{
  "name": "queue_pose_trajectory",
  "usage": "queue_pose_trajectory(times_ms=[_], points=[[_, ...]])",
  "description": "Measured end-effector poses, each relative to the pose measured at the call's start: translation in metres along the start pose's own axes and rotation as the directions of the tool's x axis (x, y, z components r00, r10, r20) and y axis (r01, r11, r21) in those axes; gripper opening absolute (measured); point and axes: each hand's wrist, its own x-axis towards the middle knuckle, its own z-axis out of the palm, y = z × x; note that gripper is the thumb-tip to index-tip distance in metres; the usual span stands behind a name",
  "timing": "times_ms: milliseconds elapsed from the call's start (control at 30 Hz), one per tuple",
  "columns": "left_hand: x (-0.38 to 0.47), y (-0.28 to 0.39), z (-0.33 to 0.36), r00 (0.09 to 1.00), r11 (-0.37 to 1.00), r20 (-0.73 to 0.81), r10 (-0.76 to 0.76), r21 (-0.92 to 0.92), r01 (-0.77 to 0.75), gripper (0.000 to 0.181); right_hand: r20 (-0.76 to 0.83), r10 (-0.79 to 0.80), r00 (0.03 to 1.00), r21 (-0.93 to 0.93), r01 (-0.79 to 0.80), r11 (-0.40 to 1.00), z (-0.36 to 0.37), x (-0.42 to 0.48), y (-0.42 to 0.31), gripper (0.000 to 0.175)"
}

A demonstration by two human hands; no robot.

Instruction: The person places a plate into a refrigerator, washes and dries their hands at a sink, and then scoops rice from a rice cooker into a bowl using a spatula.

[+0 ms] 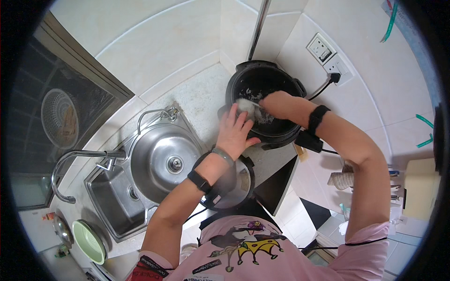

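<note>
A black cooker pot [263, 79] stands in the counter corner, with white rice-like food [265, 117] stuck to its inner wall and bottom. Inside it, my right hand [279, 104] is closed on the handle of a pale spoon or rice paddle [249, 102]. My left hand [237, 131] reaches over the pot's near left rim, fingers spread beside a whitish lump or small bowl, blurred, at the paddle's head; whether the fingers touch it is unclear. Under my left forearm lies a round dark-rimmed lid with a glass-like middle [244, 177].
Left of the pot is a steel double sink [165, 158] with a curved tap [63, 165]. A green basket [88, 242] stands at lower left. A black plug [335, 78] with its cord sits in the right wall socket. Tiled walls close in the corner behind the pot.
</note>
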Motion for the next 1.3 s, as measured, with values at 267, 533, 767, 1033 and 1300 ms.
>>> queue_pose_trajectory(times_ms=[267,533,767,1033,1300], points=[[-0.004,0.000,0.001,1.000,1.000,-0.020,-0.012,-0.005,0.012,0.058,0.015,0.184,0.983,-0.173,-0.179,0.969,-0.026,-0.045,0.027,0.017],[-0.001,0.004,0.001,1.000,1.000,-0.004,-0.006,-0.002,0.006,0.059,-0.182,0.203,0.962,0.072,-0.193,0.978,0.024,0.016,0.028,0.019],[-0.001,-0.001,0.002,1.000,1.000,-0.025,-0.011,0.001,0.011,0.057,0.124,-0.081,0.989,-0.028,0.085,0.996,0.003,0.014,-0.010,0.021],[0.000,0.001,0.004,1.000,1.000,-0.023,-0.014,-0.029,0.013,0.055,-0.099,0.205,0.974,-0.164,-0.219,0.962,-0.004,0.027,0.016,0.015],[-0.005,-0.003,0.002,0.999,1.000,-0.022,-0.023,-0.008,0.023,0.056,-0.069,-0.042,0.997,-0.106,0.034,0.994,-0.014,0.000,-0.005,0.017]])
